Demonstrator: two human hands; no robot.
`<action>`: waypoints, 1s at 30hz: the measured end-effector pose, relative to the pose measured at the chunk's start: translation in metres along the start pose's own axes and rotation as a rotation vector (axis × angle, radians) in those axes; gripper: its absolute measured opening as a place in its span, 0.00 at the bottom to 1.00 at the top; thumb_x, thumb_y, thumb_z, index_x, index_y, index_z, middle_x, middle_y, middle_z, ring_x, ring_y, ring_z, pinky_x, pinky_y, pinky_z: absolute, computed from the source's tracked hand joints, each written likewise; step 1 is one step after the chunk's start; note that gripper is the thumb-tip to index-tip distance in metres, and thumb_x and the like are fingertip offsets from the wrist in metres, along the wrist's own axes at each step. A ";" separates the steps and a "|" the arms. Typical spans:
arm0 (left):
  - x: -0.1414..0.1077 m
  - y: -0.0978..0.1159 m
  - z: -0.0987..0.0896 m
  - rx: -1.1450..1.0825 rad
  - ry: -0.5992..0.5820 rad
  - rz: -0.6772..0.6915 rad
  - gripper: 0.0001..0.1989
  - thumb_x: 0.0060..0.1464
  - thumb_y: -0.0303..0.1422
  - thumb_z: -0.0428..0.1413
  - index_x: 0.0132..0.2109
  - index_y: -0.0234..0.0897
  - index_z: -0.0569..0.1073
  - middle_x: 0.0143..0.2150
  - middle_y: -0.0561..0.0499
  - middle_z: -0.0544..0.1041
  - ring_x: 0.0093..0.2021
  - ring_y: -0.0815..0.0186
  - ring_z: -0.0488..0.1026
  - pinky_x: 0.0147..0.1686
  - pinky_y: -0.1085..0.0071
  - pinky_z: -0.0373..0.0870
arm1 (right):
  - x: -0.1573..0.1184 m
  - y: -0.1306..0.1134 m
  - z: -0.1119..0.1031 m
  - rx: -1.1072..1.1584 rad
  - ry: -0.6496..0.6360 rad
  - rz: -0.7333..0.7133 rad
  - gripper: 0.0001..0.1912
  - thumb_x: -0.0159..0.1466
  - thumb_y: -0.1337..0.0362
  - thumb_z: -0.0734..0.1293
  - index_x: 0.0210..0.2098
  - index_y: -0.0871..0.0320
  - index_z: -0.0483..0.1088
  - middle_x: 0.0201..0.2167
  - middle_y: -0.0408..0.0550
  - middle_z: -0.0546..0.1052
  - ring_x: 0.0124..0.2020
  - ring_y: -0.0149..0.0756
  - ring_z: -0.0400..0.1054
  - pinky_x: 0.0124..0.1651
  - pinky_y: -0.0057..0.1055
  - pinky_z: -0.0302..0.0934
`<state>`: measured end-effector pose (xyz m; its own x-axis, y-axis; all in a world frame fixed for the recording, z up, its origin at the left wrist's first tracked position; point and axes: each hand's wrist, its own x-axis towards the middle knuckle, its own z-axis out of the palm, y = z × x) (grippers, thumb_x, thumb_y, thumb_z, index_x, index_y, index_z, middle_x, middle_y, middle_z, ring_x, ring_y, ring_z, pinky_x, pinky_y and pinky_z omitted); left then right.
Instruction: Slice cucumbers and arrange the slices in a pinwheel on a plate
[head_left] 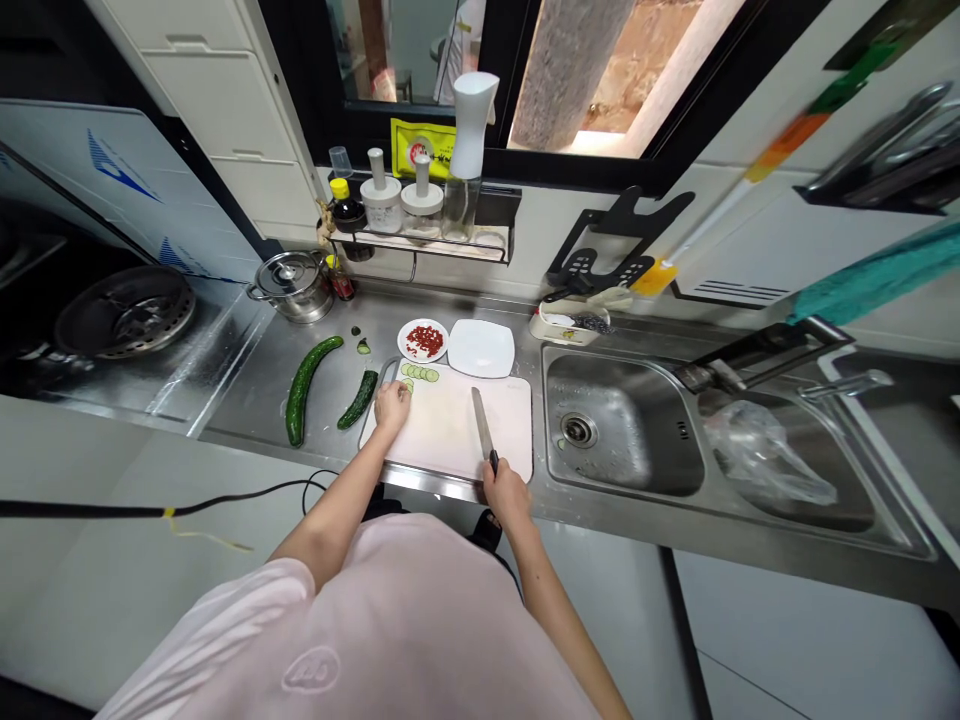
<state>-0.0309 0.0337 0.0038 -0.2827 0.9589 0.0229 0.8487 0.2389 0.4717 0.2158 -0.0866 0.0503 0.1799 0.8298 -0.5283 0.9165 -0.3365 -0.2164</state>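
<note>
My right hand [508,493] is wrapped round the black handle of a kitchen knife [482,420], its blade pointing away from me over the right part of the white cutting board [442,430]. At the board's left edge, the fingers of my left hand [391,407] are curled together on a cucumber slice [407,384], partly hidden by the fingertips. Just beyond lies a row of overlapping cucumber slices [421,373]. Left of the board are a cut piece of cucumber [358,400] and a long whole cucumber [313,385].
Behind the board stand a plate of chopped red pieces [411,350] and a white square plate [481,347]. Small cucumber ends [364,347] lie on the steel counter. A sink [622,420] adjoins on the right; a lidded pot [291,285] and wok [124,310] are left.
</note>
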 end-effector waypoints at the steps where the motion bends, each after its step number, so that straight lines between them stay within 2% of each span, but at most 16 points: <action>1: 0.001 0.003 0.002 -0.012 0.000 0.022 0.12 0.54 0.31 0.48 0.42 0.39 0.74 0.40 0.46 0.73 0.42 0.62 0.69 0.43 0.69 0.65 | 0.000 0.000 0.000 0.003 -0.003 -0.001 0.23 0.68 0.51 0.48 0.46 0.60 0.64 0.39 0.57 0.75 0.43 0.44 0.70 0.42 0.35 0.59; 8: 0.018 0.026 0.012 -0.015 -0.039 0.146 0.14 0.54 0.31 0.50 0.46 0.39 0.73 0.42 0.45 0.72 0.45 0.59 0.68 0.47 0.66 0.63 | 0.000 0.003 0.002 -0.004 0.015 -0.020 0.22 0.68 0.51 0.48 0.46 0.59 0.64 0.38 0.56 0.75 0.42 0.44 0.70 0.42 0.35 0.58; 17: 0.038 0.046 0.011 0.149 -0.168 0.247 0.20 0.54 0.33 0.51 0.55 0.42 0.68 0.49 0.42 0.68 0.51 0.54 0.63 0.50 0.62 0.59 | -0.001 0.002 0.000 -0.012 0.018 -0.030 0.22 0.68 0.52 0.48 0.45 0.59 0.64 0.37 0.55 0.76 0.42 0.43 0.70 0.42 0.34 0.58; 22: 0.044 0.048 0.014 0.211 -0.194 0.280 0.17 0.55 0.33 0.50 0.51 0.41 0.71 0.48 0.42 0.68 0.50 0.54 0.64 0.49 0.61 0.60 | -0.001 0.002 0.000 -0.016 0.021 -0.030 0.21 0.68 0.52 0.49 0.45 0.59 0.64 0.37 0.56 0.76 0.41 0.44 0.71 0.41 0.34 0.58; 30: 0.045 0.048 0.014 0.180 -0.175 0.277 0.14 0.54 0.32 0.51 0.48 0.41 0.71 0.46 0.43 0.69 0.49 0.55 0.64 0.48 0.63 0.60 | -0.002 0.002 -0.001 -0.008 0.026 -0.038 0.21 0.68 0.52 0.49 0.45 0.59 0.64 0.37 0.56 0.76 0.41 0.43 0.71 0.41 0.34 0.58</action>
<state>0.0037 0.0906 0.0150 0.0366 0.9989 -0.0303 0.9519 -0.0256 0.3054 0.2177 -0.0883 0.0517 0.1537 0.8532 -0.4984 0.9256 -0.3008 -0.2295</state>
